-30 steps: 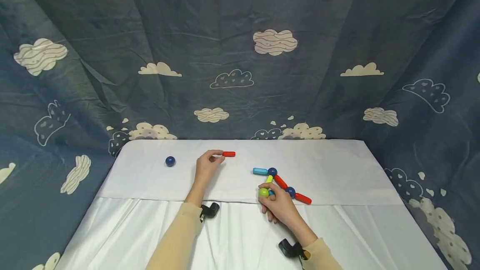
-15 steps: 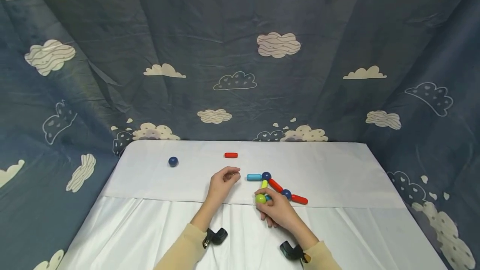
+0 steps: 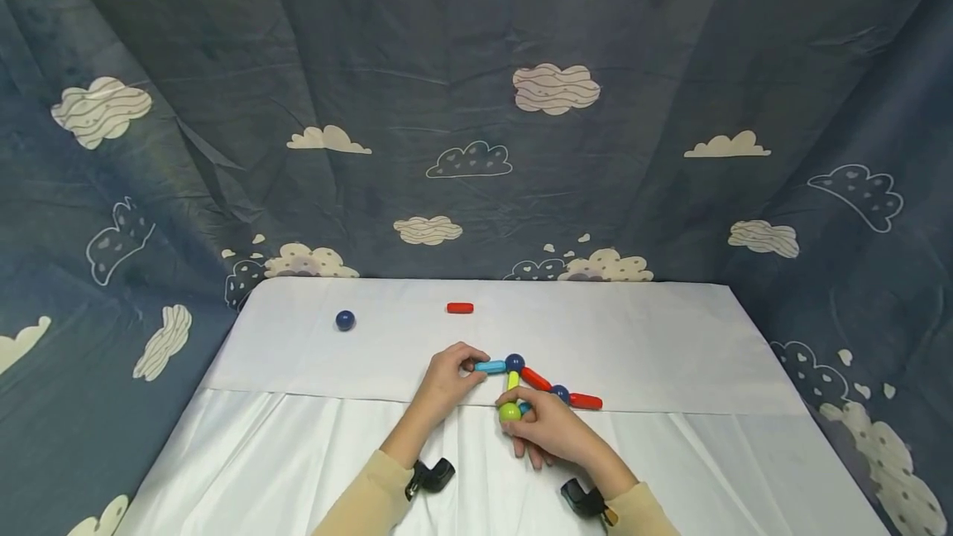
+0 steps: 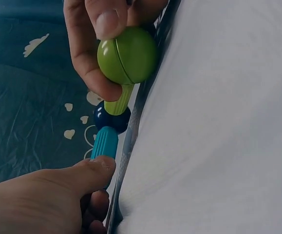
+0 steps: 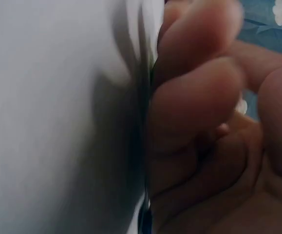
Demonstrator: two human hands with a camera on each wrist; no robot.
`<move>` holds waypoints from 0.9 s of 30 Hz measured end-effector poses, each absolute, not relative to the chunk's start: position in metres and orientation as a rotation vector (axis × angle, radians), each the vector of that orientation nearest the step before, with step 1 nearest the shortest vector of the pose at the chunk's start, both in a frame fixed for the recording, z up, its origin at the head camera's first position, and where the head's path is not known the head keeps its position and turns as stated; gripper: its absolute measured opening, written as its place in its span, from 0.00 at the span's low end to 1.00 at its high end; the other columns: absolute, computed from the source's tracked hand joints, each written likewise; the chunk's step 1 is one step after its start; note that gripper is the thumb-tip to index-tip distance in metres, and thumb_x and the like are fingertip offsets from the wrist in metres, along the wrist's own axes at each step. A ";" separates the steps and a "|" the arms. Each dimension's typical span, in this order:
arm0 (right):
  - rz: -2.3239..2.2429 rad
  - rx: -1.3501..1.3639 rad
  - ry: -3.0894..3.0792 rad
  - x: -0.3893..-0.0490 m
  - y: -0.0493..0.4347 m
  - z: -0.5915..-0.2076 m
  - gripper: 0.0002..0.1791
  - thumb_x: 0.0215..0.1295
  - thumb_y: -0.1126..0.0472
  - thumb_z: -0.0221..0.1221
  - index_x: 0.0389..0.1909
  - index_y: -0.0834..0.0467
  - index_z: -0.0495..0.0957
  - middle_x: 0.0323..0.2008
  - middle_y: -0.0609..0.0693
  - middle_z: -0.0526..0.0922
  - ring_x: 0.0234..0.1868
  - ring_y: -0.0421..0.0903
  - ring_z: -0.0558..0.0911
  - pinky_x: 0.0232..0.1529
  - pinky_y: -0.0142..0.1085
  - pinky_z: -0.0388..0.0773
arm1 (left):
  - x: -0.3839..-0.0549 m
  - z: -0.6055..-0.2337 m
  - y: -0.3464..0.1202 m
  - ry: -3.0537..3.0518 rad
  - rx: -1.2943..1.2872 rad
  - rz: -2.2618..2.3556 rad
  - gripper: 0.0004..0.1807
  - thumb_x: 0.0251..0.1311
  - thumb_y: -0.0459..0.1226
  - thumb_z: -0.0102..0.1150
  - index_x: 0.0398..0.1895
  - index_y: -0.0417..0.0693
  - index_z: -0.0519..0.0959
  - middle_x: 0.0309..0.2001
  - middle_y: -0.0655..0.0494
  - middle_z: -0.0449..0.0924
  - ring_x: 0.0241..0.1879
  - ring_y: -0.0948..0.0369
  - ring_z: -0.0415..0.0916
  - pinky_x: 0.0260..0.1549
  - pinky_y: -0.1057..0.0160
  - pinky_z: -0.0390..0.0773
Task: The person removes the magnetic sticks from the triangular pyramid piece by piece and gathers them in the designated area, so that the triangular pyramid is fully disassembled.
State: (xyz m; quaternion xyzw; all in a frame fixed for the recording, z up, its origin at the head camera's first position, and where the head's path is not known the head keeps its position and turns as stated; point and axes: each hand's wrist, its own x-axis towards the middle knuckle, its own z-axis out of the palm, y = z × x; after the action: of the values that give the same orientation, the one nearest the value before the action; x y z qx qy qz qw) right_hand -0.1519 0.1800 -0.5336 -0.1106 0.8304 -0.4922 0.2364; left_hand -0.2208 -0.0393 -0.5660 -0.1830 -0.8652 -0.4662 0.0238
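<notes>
A toy of joined sticks and balls (image 3: 536, 378) is by the front edge of the white-covered worktop (image 3: 670, 346). The left hand (image 3: 445, 380) pinches its light blue stick (image 3: 490, 367) between thumb and fingers, beside a dark blue ball (image 3: 514, 363). The right hand (image 3: 549, 425) has thumb and forefinger closed about the green ball (image 3: 510, 411) (its other fingers curl loosely below). Farther back, well apart, lie a loose red stick (image 3: 460, 308) and a loose blue ball (image 3: 345, 320). Behind hangs a cloud-patterned cloth (image 3: 618, 189).
</notes>
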 end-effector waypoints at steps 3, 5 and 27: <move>-1.349 -0.306 2.249 -0.152 0.184 -0.527 0.21 0.75 0.55 0.65 0.64 0.55 0.78 0.18 0.49 0.85 0.09 0.39 0.75 0.13 0.28 0.69 | -0.220 -0.565 -0.038 -2.700 -0.545 -1.470 0.10 0.64 0.34 0.73 0.47 0.51 0.89 0.40 0.58 0.85 0.39 0.67 0.76 0.42 0.69 0.78; -1.366 -0.310 2.241 -0.152 0.188 -0.522 0.22 0.75 0.55 0.64 0.65 0.56 0.78 0.18 0.49 0.85 0.09 0.38 0.74 0.13 0.28 0.69 | -0.220 -0.565 -0.038 -2.709 -0.550 -1.468 0.10 0.64 0.34 0.73 0.47 0.52 0.89 0.40 0.59 0.86 0.39 0.67 0.76 0.42 0.68 0.78; -1.128 -0.186 2.789 -0.203 0.203 -0.538 0.19 0.71 0.52 0.69 0.59 0.52 0.84 0.33 0.45 0.80 0.35 0.42 0.75 0.40 0.33 0.73 | -0.219 -0.565 -0.042 -2.765 -0.603 -1.516 0.09 0.65 0.39 0.73 0.48 0.57 0.90 0.44 0.62 0.89 0.42 0.68 0.79 0.48 0.66 0.80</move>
State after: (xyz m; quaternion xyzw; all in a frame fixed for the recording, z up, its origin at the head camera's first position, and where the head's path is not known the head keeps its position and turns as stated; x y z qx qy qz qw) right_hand -0.2025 0.2028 -0.5384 -0.0617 0.9234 -0.3734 0.0640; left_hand -0.2187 -0.0422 -0.5654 -0.1876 -0.8608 -0.4719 -0.0343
